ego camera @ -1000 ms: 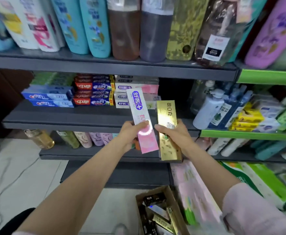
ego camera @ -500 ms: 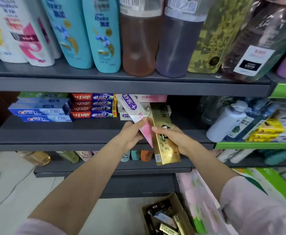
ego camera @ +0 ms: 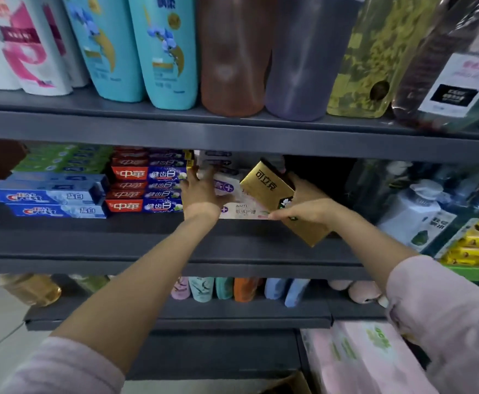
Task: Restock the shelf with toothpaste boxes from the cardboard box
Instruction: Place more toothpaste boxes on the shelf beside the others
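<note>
Grey metal shelf (ego camera: pixel 147 243) held stock. Right hand (ego camera: pixel 306 211) pinched a glossy gold toothpaste box (ego camera: pixel 272 191), rectangular and tilted, over the shelf's front. Left hand (ego camera: pixel 204 191), fingers straight, pressed a flat white-pink carton (ego camera: pixel 241 200) onto stacked boxes beside red-blue cartons (ego camera: pixel 147 180) farther back.

A shop aisle is showing here: dark grey metal shelving (ego camera: pixel 232 137) is running in tiers, carrying rows of tall teal shampoo bottles (ego camera: pixel 161 52) above, stacked red-and-blue toothpaste boxes (ego camera: pixel 144 206) and blue toothpaste boxes (ego camera: pixel 47 197) below, with bright yellow packets (ego camera: pixel 477 245) sitting on a neighbouring green-edged shelf (ego camera: pixel 474 273).
</note>
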`<state>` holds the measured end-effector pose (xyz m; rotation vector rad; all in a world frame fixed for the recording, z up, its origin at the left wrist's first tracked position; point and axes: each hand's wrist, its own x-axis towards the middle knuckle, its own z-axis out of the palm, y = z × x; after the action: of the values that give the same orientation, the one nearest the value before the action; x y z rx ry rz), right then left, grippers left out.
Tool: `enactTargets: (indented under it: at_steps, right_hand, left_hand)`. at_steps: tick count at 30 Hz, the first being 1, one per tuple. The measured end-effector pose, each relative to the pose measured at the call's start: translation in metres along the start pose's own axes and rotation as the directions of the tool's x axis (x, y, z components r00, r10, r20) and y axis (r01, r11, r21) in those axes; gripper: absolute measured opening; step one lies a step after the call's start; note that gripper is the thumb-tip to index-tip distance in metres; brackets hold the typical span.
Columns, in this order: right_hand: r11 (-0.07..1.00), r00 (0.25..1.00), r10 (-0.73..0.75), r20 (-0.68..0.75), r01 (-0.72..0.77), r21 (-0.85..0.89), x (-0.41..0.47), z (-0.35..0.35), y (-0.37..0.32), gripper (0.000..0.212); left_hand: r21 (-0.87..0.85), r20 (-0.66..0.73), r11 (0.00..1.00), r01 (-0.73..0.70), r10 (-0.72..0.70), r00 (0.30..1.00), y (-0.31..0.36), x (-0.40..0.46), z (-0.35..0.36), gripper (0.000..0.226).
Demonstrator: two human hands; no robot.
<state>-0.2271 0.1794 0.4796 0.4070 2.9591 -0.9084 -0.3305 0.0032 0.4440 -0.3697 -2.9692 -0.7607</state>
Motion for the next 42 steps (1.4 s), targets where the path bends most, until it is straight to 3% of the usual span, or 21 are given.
enactTargets:
  at_steps: [5,7,9,11,13,16,22,26,30,32,35,37,39,42]
  right_hand:
    - [0.991,0.993,-0.071,-0.099,0.059,-0.12,0.029,0.021,0.014,0.096]
    - [0.989,0.984,-0.047,-0.173,0.021,-0.149,0.031,0.027,0.027,0.09]
    - [0.987,0.974,-0.003,-0.228,-0.034,-0.159,0.028,0.028,0.042,0.076]
    - [0.98,0.964,0.028,-0.265,-0.079,-0.184,0.024,0.023,0.054,0.068]
    - [0.965,0.957,0.041,-0.287,-0.113,-0.239,0.023,0.012,0.061,0.069]
    - [0.927,0.955,0.021,-0.295,-0.129,-0.351,0.03,-0.003,0.066,0.071]
    - [0.847,0.969,0.03,-0.246,-0.156,-0.509,0.046,-0.013,0.082,0.051]
    - [0.811,0.968,0.005,-0.25,-0.151,-0.565,0.063,-0.013,0.089,0.052]
    - [0.813,0.956,0.043,-0.289,-0.202,-0.546,0.08,-0.007,0.093,0.053]
    - [0.858,0.954,0.088,-0.286,-0.218,-0.465,0.084,-0.004,0.098,0.065]
    - [0.993,0.97,0.063,-0.233,-0.084,-0.079,0.078,0.007,0.099,0.081]
    - [0.985,0.955,0.042,-0.293,0.009,0.171,0.07,0.02,0.097,0.078]
    - [0.989,0.92,0.055,-0.389,0.004,0.148,0.067,0.028,0.098,0.066]
    - [0.99,0.854,0.037,-0.518,-0.102,-0.097,0.077,0.033,0.109,0.043]
  left_hand:
    - [0.312,-0.092,0.948,0.067,-0.04,0.995,-0.007,0.01,0.019,0.074]
    - [0.428,-0.113,0.904,0.009,0.043,0.993,-0.002,0.01,0.024,0.077]
    - [0.478,-0.103,0.862,-0.167,0.244,0.964,0.007,0.011,0.03,0.075]
    - [0.443,0.018,0.798,-0.408,0.447,0.894,0.019,0.013,0.036,0.074]
    - [0.375,0.141,0.748,-0.547,0.538,0.831,0.029,0.015,0.042,0.077]
    - [0.31,0.21,0.778,-0.546,0.504,0.838,0.039,0.027,0.049,0.081]
    - [0.196,0.185,0.861,-0.469,0.437,0.88,0.048,0.044,0.04,0.057]
    - [0.281,0.147,0.832,-0.478,0.455,0.878,0.049,0.039,0.037,0.068]
    - [0.311,0.186,0.836,-0.451,0.412,0.892,0.059,0.033,0.044,0.086]
    - [0.344,0.196,0.829,-0.441,0.395,0.897,0.061,0.033,0.049,0.102]
    - [0.383,0.189,0.807,-0.45,0.408,0.893,0.061,0.033,0.051,0.101]
    - [0.377,0.185,0.809,-0.451,0.412,0.892,0.061,0.034,0.05,0.095]
    - [0.367,0.189,0.813,-0.452,0.41,0.892,0.062,0.035,0.05,0.093]
    - [0.384,0.197,0.802,-0.457,0.413,0.889,0.063,0.035,0.052,0.091]
